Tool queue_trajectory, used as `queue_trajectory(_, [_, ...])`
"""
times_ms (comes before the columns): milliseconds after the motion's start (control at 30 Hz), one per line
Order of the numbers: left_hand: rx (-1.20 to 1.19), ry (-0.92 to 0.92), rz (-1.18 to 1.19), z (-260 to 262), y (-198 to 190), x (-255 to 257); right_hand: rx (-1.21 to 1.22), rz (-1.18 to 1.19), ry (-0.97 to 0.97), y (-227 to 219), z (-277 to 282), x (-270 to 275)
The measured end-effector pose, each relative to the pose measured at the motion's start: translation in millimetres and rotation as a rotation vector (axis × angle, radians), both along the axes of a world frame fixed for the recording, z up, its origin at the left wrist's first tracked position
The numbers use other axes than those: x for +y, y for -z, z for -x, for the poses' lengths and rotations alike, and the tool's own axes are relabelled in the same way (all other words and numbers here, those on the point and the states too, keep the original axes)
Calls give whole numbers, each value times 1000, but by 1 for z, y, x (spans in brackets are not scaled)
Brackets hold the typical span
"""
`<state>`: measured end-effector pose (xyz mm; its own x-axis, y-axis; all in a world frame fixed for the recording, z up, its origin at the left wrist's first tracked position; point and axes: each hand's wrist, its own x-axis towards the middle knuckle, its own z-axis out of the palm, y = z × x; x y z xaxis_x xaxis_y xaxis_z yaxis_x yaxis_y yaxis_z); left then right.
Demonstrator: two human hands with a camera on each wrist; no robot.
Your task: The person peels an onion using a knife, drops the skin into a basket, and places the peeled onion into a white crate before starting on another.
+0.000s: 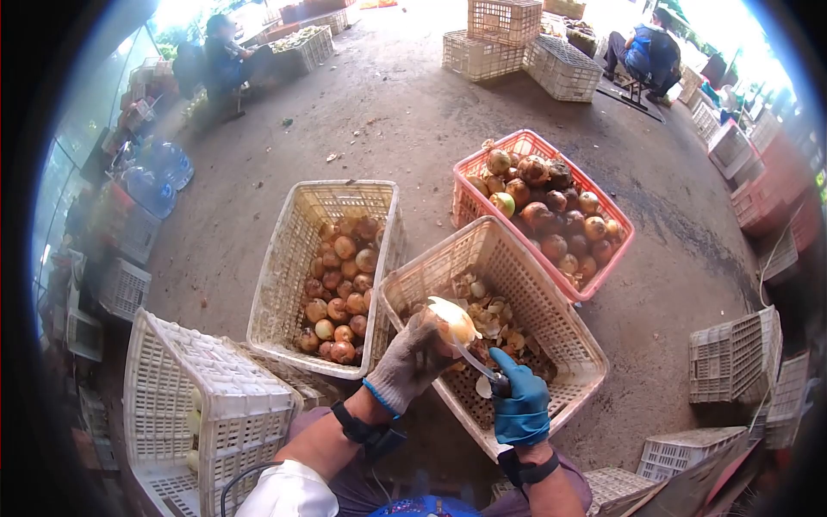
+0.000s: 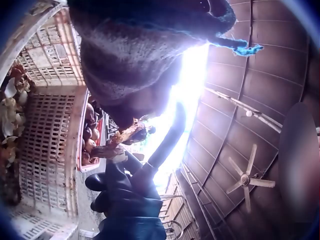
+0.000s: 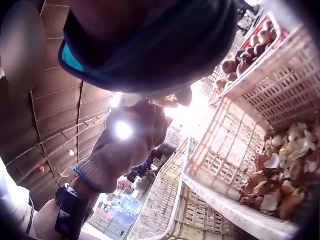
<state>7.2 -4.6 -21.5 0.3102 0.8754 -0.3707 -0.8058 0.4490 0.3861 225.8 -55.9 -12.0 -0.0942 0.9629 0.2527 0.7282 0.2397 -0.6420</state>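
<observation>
In the head view my left hand (image 1: 407, 364), in a grey knit glove, grips a partly peeled onion (image 1: 454, 324) with pale flesh showing on top. My right hand (image 1: 522, 400), in a blue rubber glove, holds a knife (image 1: 476, 361) by its dark handle, the blade tip right at the onion's underside. Both hands are over a whitish plastic crate (image 1: 579, 355) with onion skins (image 1: 495, 312) inside. The left wrist view shows the blue-gloved fingers (image 2: 132, 200) close below the grey glove (image 2: 127, 70); glare washes out the blade there.
A whitish crate (image 1: 261, 297) of brown onions stands to the left, and a red crate (image 1: 617, 256) of onions beyond the skins crate. Another whitish crate (image 1: 258, 398) is tipped at front left. Stacked crates (image 1: 482, 56) and two seated people are farther back.
</observation>
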Motion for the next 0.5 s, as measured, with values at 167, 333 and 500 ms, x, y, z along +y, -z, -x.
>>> queue_trajectory(167, [21, 31, 1, -2, -12, -2, -19, -51, 26, 0, -2, 2])
queue_trajectory(333, [70, 91, -32, -1, 1, -3, -148, -46, 63, -6, -5, 1])
queue_trajectory(500, [50, 117, -68, -7, -4, -1, 174, 204, 255, 12, 1, -1])
